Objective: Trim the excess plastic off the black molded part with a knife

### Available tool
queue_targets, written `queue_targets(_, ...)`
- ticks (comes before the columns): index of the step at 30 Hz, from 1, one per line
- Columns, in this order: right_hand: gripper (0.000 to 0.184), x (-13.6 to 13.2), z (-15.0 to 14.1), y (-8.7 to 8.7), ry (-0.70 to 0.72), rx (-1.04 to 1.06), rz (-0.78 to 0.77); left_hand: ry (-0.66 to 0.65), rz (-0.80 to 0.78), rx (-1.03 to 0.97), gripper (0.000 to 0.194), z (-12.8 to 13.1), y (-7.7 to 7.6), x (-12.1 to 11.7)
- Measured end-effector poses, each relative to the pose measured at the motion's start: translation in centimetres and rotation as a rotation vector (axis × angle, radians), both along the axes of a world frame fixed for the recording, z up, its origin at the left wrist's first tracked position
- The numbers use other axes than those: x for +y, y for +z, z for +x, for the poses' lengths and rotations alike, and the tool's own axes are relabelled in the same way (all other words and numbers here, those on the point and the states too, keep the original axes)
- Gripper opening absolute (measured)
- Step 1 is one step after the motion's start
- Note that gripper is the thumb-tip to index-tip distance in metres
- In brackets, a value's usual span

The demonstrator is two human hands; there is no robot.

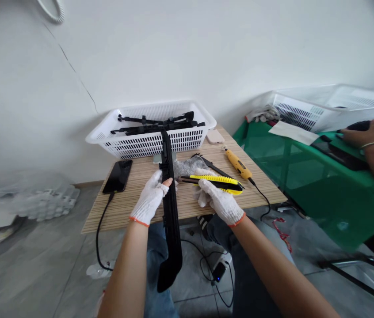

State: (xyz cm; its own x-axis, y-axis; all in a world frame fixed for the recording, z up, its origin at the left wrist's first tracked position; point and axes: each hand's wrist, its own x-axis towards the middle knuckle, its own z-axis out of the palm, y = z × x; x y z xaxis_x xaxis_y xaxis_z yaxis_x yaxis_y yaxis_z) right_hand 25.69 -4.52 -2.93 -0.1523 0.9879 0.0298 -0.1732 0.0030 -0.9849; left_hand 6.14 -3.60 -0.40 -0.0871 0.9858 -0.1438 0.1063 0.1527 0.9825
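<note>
My left hand (151, 194), in a white knit glove with the thumb tip bare, grips a long black plastic trim piece (170, 212). The piece runs from near the basket down past the table's front edge, its bent wide end lowest. My right hand (218, 198), gloved too, is closed around a yellow and black utility knife (218, 182). The knife's front end points left at the trim piece; I cannot tell whether it touches. Behind the hands lie a grey fuzzy cloth (188, 167) and a thin black tool (215, 165).
A white basket (150, 145) with black parts stands at the table's back. A phone (118, 176) with a cable lies left, a yellow corded tool (238, 164) right, a pale pink phone (215, 136) behind. Another person's hand (366, 133) is over the green table (273, 154).
</note>
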Motion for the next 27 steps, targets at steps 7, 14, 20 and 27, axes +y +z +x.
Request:
queue_targets(7, 0.057, -0.2, 0.0, 0.5, 0.065, 0.019, 0.052, 0.062, -0.002, -0.043, 0.066, 0.1, -0.1, -0.1)
queue_targets(14, 0.056, -0.5, 0.1, 0.6, 0.094, -0.018, 0.077, 0.099, 0.071, 0.134, 0.050, 0.0, -0.1, -0.1)
queue_targets(20, 0.055, -0.6, 0.2, 1.0, 0.143, -0.107, 0.085, 0.078, 0.125, 0.139, 0.042, 0.1, -0.1, 0.0)
queue_targets(27, 0.046, -0.9, -0.2, 2.2, 0.151, -0.106, 0.115, 0.046, 0.125, 0.175, 0.048, 0.2, 0.3, -0.3)
